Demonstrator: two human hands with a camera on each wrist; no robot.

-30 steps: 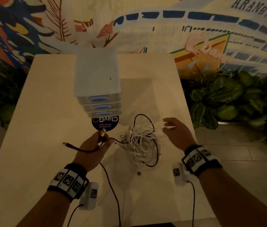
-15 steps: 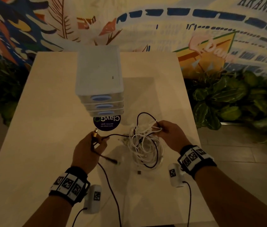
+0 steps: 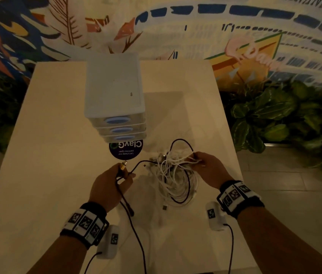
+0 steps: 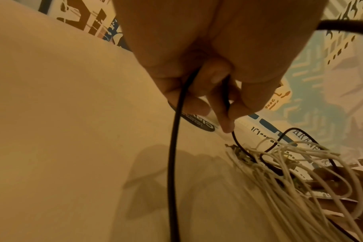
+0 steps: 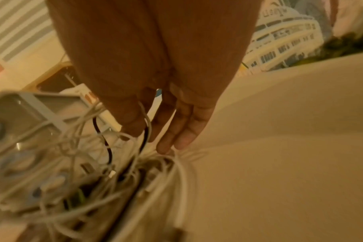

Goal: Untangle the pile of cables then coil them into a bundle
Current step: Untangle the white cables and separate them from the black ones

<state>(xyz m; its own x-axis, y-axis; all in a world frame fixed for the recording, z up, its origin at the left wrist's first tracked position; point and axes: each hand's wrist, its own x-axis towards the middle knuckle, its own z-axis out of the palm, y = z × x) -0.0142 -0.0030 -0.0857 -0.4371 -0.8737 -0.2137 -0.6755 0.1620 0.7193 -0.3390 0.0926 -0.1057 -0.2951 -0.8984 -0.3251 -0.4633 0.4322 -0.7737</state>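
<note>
A tangled pile of white cables lies on the beige table, with a black cable threaded through it. My left hand grips that black cable just behind its gold-tipped plug; the cable's slack hangs down past the wrist. In the left wrist view, the fingers of the left hand curl round the black cable, and the pile lies to the right. My right hand pinches strands at the pile's far right. The right wrist view shows the right hand with thumb and forefinger on a white and a black strand above the pile.
A white three-drawer unit stands just behind the hands, with a round dark sticker at its foot. Leafy plants stand beyond the table's right edge. A painted wall rises behind the table.
My right hand moved left onto the pile and pinched strands. The black cable's loose end swung from the left side to below my left hand, which stayed near the sticker.
</note>
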